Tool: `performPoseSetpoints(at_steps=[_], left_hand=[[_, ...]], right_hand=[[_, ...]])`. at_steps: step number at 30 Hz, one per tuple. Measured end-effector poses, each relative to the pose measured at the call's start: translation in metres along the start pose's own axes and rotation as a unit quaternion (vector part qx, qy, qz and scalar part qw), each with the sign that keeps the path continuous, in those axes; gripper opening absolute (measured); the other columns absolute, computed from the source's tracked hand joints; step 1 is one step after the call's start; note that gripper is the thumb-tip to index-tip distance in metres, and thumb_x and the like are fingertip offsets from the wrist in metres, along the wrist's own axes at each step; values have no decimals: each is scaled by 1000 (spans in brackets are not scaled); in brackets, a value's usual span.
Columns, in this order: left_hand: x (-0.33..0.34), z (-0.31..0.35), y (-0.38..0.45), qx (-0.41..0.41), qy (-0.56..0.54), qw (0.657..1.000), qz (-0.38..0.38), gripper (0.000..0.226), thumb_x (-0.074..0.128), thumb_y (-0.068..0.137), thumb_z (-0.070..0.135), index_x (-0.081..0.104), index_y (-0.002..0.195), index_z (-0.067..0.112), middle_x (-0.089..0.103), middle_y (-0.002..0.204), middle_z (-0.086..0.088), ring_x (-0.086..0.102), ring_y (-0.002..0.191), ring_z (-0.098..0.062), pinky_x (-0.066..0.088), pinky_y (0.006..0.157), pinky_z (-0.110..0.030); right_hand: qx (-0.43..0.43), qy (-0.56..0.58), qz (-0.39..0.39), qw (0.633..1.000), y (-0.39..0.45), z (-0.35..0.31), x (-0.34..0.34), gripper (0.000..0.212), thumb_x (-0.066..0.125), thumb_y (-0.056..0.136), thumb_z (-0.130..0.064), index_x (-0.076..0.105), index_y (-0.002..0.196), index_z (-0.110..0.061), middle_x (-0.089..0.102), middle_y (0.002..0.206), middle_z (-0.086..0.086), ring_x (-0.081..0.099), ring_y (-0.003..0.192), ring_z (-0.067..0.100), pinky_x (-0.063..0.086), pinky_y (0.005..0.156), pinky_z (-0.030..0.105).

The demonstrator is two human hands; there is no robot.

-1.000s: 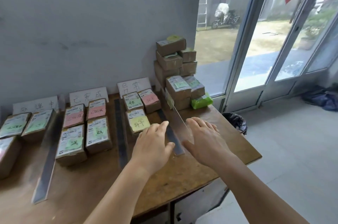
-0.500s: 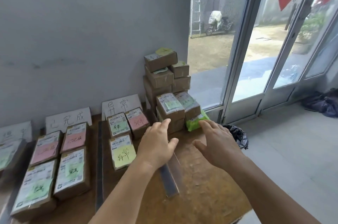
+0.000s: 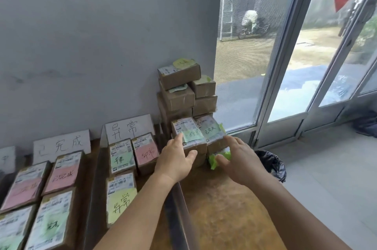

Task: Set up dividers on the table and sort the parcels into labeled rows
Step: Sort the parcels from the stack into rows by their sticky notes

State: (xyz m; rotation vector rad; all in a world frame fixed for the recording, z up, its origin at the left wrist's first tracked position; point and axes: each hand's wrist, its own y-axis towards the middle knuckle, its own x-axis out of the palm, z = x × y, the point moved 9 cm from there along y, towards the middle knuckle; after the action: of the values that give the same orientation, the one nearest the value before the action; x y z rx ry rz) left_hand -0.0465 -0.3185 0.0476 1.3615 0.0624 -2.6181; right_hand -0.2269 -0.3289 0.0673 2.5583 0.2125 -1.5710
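Observation:
A stack of brown parcels (image 3: 179,88) stands at the table's back right corner against the wall. In front of it lie two parcels side by side, the left one (image 3: 190,132) and the right one (image 3: 211,128), each with a green note. My left hand (image 3: 176,161) lies against the left parcel's front left corner, thumb on its front face, fingers apart. My right hand (image 3: 241,160) hovers spread beside the right parcel, over a green packet (image 3: 219,158). A dark divider strip (image 3: 175,209) runs under my left forearm; another divider (image 3: 91,188) lies further left.
White label cards (image 3: 128,127) (image 3: 61,145) lean on the wall behind rows of sorted parcels (image 3: 122,158) (image 3: 61,170). The wooden table (image 3: 224,213) ends at the right, where a black bin (image 3: 271,164) stands on the floor by a glass door (image 3: 306,66).
Both hands have moved forward from above the divider to the two front parcels of the stack. The view has shifted closer and to the right.

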Motion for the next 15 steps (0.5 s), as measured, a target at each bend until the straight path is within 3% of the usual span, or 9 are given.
performPoseSetpoints(at_steps=[4,7,15], left_hand=[[6,-1,20,-34,-25,999,23,72,55,92,45,17,150,26,40,143,0,44,127,-21,44,95,-37],[-4,0,41,-60,-34,996,54,74,54,92,46,13,152,26,30,153,-2,35,136,-23,37,103,-39],[-53,22,111,-59,-49,988,133,76,51,94,45,10,152,22,24,157,-6,30,140,-24,30,109,-39]], right_hand=[[-13,12,-23,1000,31,9,6,69,53,90,-45,23,147,-21,33,149,-2,35,133,22,30,107,38],[-43,24,-22,999,58,8,-1,68,53,90,-43,23,147,-22,38,144,-1,39,128,21,35,99,35],[-119,83,26,989,149,-31,-39,69,54,91,-41,22,148,-18,36,148,4,34,134,24,32,105,39]])
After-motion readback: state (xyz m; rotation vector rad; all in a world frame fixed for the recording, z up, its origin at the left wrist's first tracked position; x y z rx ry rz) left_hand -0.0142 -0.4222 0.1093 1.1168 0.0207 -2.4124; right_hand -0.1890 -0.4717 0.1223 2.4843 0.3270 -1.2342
